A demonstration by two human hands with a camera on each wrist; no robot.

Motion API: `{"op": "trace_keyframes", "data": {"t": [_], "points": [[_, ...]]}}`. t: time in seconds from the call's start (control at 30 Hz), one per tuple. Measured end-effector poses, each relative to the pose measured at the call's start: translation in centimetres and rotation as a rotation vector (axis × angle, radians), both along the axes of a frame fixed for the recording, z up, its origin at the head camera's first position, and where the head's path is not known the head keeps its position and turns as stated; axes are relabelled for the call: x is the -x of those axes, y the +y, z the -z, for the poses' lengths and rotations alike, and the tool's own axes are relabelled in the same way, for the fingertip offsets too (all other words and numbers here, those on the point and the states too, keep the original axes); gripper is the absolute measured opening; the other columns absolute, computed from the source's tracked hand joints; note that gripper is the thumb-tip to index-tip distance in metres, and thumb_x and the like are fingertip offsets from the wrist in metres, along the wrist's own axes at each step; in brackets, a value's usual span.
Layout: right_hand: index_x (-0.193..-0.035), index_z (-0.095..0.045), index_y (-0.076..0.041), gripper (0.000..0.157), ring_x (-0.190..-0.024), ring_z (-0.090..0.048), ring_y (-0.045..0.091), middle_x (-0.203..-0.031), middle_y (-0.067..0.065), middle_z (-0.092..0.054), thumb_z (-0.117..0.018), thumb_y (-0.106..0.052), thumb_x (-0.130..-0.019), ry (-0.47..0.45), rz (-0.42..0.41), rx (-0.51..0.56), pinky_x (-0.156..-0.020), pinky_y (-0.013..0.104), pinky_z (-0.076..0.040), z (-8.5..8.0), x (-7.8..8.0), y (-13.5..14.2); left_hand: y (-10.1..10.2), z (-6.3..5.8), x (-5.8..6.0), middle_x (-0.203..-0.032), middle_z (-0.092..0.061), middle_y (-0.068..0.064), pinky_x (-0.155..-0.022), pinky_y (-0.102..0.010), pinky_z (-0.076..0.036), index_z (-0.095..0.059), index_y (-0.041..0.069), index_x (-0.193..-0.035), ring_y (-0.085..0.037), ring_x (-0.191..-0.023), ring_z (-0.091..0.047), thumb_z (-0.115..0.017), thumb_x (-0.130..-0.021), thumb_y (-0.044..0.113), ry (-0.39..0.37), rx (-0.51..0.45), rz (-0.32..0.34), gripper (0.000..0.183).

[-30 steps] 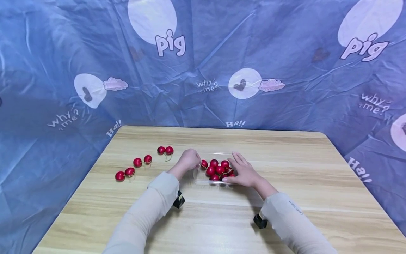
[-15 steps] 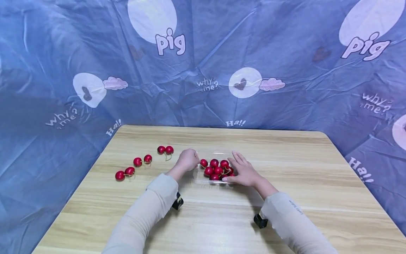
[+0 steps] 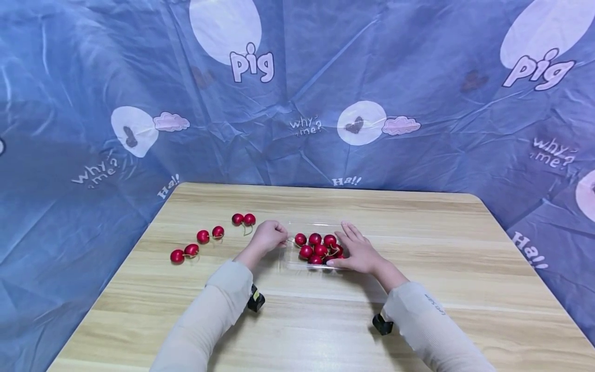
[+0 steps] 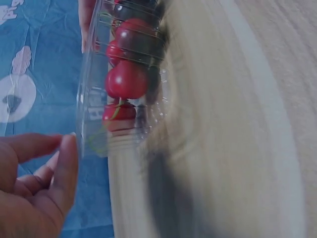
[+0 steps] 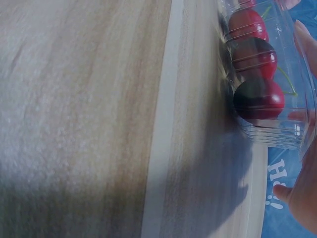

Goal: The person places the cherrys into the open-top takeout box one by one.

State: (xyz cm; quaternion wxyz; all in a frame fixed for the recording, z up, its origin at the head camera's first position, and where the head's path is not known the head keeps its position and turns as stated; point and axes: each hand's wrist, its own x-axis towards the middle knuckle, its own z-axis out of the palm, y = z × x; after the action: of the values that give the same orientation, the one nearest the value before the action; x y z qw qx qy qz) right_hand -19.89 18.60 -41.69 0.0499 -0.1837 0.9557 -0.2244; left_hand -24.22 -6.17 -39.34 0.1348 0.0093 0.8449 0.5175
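Loading cherries (image 3: 321, 250) into the clear box (image 3: 290, 254) looks like the step in hand. Box sits mid-counter (image 3: 297, 320), cherries heaped toward its right end, spare room at the left end.

Right hand (image 3: 359, 251) grips the box's right end, thumb at the front rim, fingers at the back. Left hand (image 3: 266, 236) is just beside the left end, fingers relaxed, thumb and index tips close together — no cherry visible between them, so I'd call this drop done.

Three loose pairs remain left of the box: back pair (image 3: 249, 219), middle pair (image 3: 203, 237), front pair (image 3: 177, 256). Next move likely calls for the left hand to fetch the back pair — nearest — while the right steadies the box.
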Motion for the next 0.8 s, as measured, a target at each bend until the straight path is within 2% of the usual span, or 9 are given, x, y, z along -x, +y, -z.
{"op": "trace_keyframes", "data": {"t": [0.17,0.27,0.4,0.5,0.67,0.8], "points": [[-0.133,-0.031,-0.003,0.095,-0.129,-0.001,0.03,-0.142,0.015,-0.008,-0.054,-0.066,-0.065,-0.002,0.0,-0.004,-0.094,0.059,-0.012,0.1,0.0,0.1,-0.5,0.7,-0.2,-0.084,-0.059,-0.025,-0.06,-0.025,-0.051,-0.056,-0.01,-0.087,-0.033,-0.075,-0.06,-0.055,-0.078,-0.004,-0.034,-0.199,-0.026,0.011],[-0.133,-0.031,-0.002,0.094,-0.128,-0.002,0.031,-0.142,0.016,-0.008,-0.054,-0.066,-0.066,0.004,-0.003,-0.004,-0.094,0.059,-0.012,0.2,0.0,0.1,-0.9,1.0,-0.2,-0.088,-0.057,-0.029,-0.062,-0.026,-0.051,-0.054,-0.012,-0.092,-0.034,-0.077,-0.059,-0.055,-0.078,-0.005,-0.037,-0.268,-0.034,0.016],[-0.132,-0.031,-0.002,0.094,-0.128,-0.002,0.032,-0.142,0.016,-0.008,-0.054,-0.065,-0.066,0.008,-0.007,0.002,-0.094,0.059,-0.013,0.1,0.1,0.2,-1.4,1.1,-0.4,-0.087,-0.057,-0.026,-0.063,-0.026,-0.051,-0.054,-0.013,-0.095,-0.023,-0.066,-0.06,-0.055,-0.078,-0.005,-0.026,-0.291,-0.057,0.019],[-0.132,-0.031,-0.002,0.094,-0.128,-0.002,0.032,-0.142,0.016,-0.008,-0.054,-0.065,-0.066,0.008,-0.007,0.004,-0.095,0.059,-0.013,0.1,0.1,0.2,-1.9,1.2,-0.5,-0.086,-0.058,-0.023,-0.065,-0.028,-0.051,-0.053,-0.013,-0.096,-0.018,-0.064,-0.059,-0.055,-0.078,-0.005,-0.026,-0.295,-0.073,0.02],[-0.132,-0.031,-0.002,0.094,-0.128,-0.003,0.032,-0.142,0.017,-0.008,-0.054,-0.065,-0.066,0.009,-0.007,0.003,-0.094,0.059,-0.013,0.1,0.1,0.3,-2.8,1.5,-0.7,-0.091,-0.057,-0.025,-0.069,-0.03,-0.05,-0.053,-0.013,-0.099,-0.026,-0.073,-0.06,-0.056,-0.079,-0.003,-0.055,-0.283,-0.098,0.022],[-0.132,-0.031,-0.002,0.094,-0.128,-0.002,0.032,-0.142,0.017,-0.008,-0.054,-0.065,-0.066,0.006,-0.009,0.005,-0.094,0.059,-0.013,0.0,0.0,0.3,-3.6,1.8,-1.0,-0.091,-0.056,-0.022,-0.07,-0.03,-0.049,-0.052,-0.013,-0.099,-0.031,-0.079,-0.059,-0.056,-0.079,-0.003,-0.072,-0.314,-0.126,0.023]]}}
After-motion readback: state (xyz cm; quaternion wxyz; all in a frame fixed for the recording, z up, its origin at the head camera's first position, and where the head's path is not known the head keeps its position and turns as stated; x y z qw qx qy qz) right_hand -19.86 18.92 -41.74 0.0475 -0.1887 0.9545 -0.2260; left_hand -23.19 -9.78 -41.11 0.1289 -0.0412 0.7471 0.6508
